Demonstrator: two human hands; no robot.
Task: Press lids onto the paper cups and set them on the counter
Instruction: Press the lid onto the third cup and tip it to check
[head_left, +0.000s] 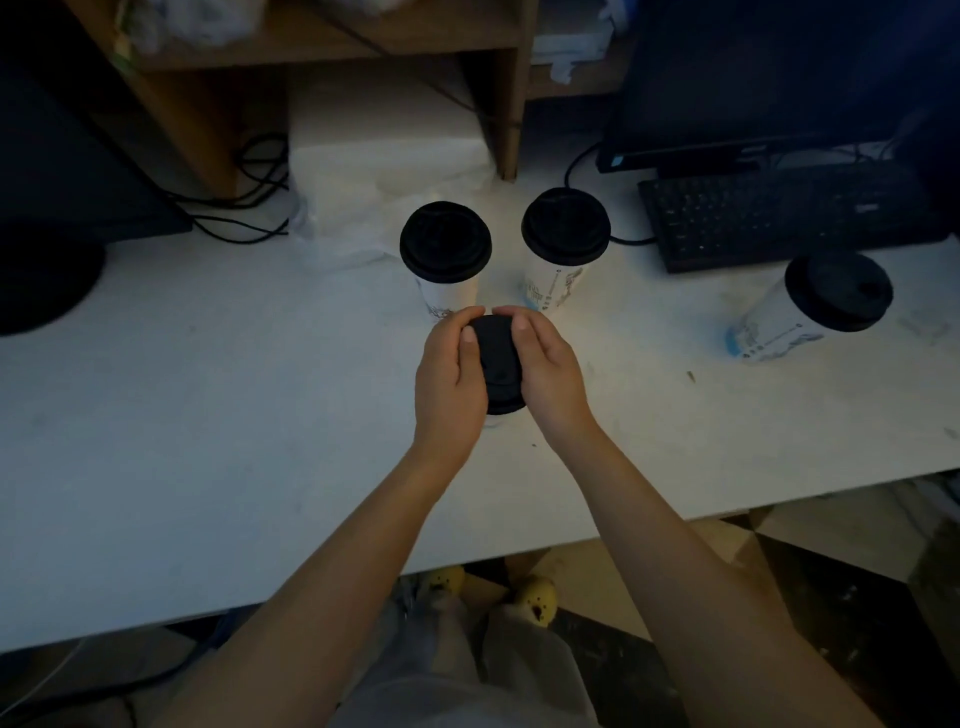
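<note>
Counter: the white counter (208, 415) lies under my held cup (492, 419) and spreads wide to both sides of it.
Monitor: a dark monitor (779, 78) stands far beyond my held cup, off to its right.
Keyboard: a black keyboard (779, 218) lies beyond my held cup and to its right, nearer than the monitor.
Right lidded cup: a white cup (769, 332) with a black lid on stands well apart from my held cup, to its right.
Left lidded cup: this one (452, 293) stands just beyond my held cup, slightly left.
Middle lidded cup: this one (553, 283) stands just beyond my held cup, slightly right.
Held cup: it sits on the counter between my hands; only a sliver of white wall shows.
My left hand: my left hand (447, 374) is curled round the left rim, thumb on top.
My right hand: my right hand (545, 364) is curled round the right rim, thumb on top.
Black lid: the black lid (493, 353) sits on top of my held cup; I cannot tell whether it is fully seated.
</note>
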